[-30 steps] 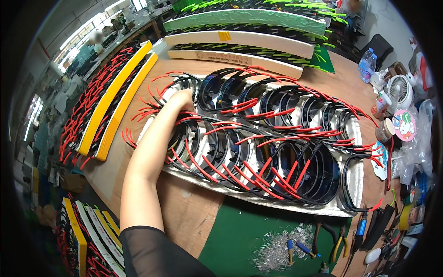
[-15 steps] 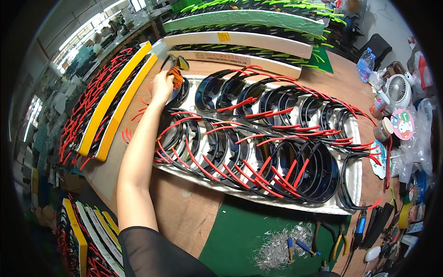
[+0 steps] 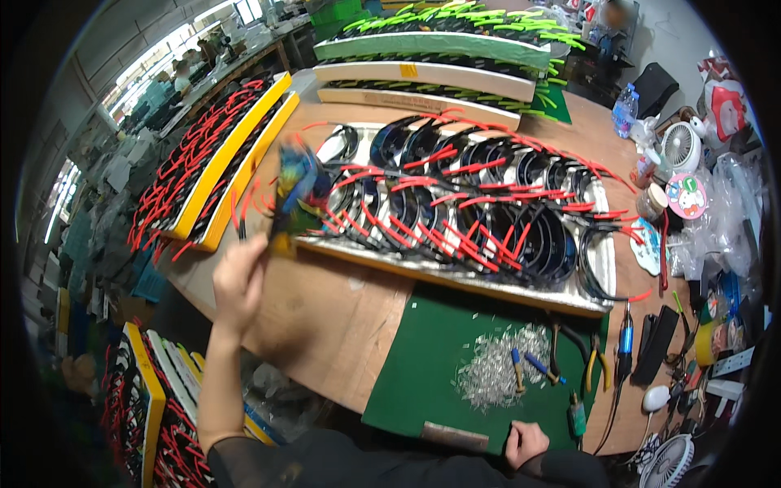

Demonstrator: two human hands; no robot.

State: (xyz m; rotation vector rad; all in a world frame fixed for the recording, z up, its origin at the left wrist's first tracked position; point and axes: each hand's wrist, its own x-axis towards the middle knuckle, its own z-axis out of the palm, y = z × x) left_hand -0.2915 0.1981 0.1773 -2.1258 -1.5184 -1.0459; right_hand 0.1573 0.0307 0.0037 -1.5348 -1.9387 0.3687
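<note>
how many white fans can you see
2: an upper fan at the right, just above the round pink disc in the picture, and a lower fan in the bottom right corner. More could be hidden.

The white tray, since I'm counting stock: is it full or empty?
Mostly full: two rows of dark glasses with red tips cover most of the white tray, though pale surface shows between them.

white fan (image 3: 680, 149) near plastic bottles (image 3: 625, 115)
</note>
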